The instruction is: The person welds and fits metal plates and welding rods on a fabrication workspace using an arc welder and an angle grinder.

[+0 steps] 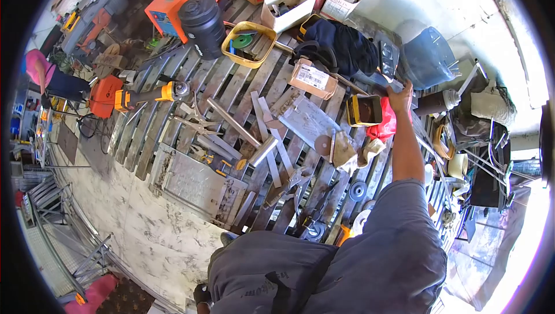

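Observation:
My right hand reaches out across the slatted bench, its fingers closed at a small pale thing too small to name. Just beyond the fingers stands a dark case with a clear front. Beneath the wrist lies a red plastic bag, beside a yellow-rimmed open container. At the lower left, near my hip, a dark shape shows at the end of my left arm; it looks like a glove or a wrist strap, and no fingers can be made out.
The slatted metal bench carries a yellow cordless angle grinder, metal tubes, flat plates, a Makita carton and a yellow tub. A blue bin stands at the back right. Another person is at the far left.

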